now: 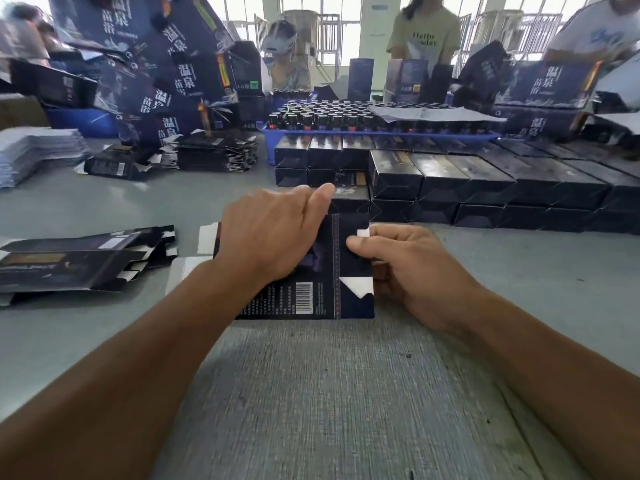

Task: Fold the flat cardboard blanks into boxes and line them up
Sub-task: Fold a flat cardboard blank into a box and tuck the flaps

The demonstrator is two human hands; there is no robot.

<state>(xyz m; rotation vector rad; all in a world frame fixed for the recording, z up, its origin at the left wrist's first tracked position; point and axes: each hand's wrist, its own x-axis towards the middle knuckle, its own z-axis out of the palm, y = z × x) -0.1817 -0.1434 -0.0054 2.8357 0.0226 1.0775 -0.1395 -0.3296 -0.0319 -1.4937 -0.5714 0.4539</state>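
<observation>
Blank [311,289] lies on the grey table [346,393] in front of the rows of finished boxes [450,181], likely so each new one joins the line. Left hand [273,237] lies across it, fingers fairly straight, pressing it steady. Right hand [398,265] curls at the end, thumb pinching the white-backed flaps. Spare blanks [79,261] wait at left.
</observation>
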